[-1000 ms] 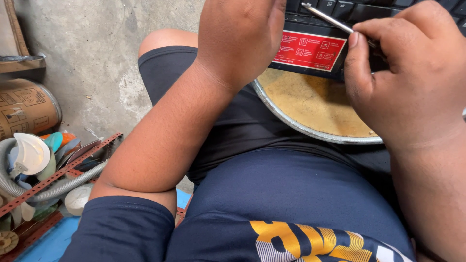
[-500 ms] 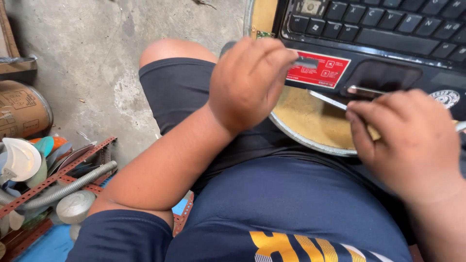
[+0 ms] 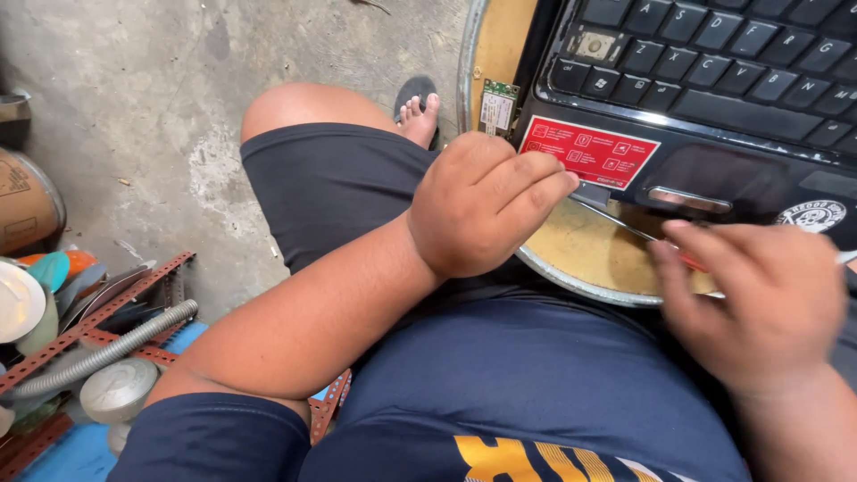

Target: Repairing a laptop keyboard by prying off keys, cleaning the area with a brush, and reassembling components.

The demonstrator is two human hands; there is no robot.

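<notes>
A black laptop (image 3: 714, 80) lies on a round table (image 3: 580, 250) with a metal rim, keyboard up, a red sticker (image 3: 589, 152) on its palm rest. My left hand (image 3: 482, 205) rests at the laptop's front left corner, fingers curled against the edge below the sticker. My right hand (image 3: 750, 295) holds a screwdriver (image 3: 616, 219) with a thin metal shaft; its tip points at the laptop's front edge near my left fingers. A small green circuit card (image 3: 497, 105) lies beside the laptop's left side.
My knee (image 3: 303, 112) and a foot in a sandal (image 3: 418, 112) are over a concrete floor (image 3: 178, 107). At lower left sit a red perforated metal rack (image 3: 98, 312), a grey corrugated hose (image 3: 107, 353), round lids and a brown drum (image 3: 27, 201).
The view has tilted down the laptop, showing more keyboard. My left hand dropped from the sticker to the laptop's front corner. My right hand moved lower and the screwdriver tip came nearer the front edge.
</notes>
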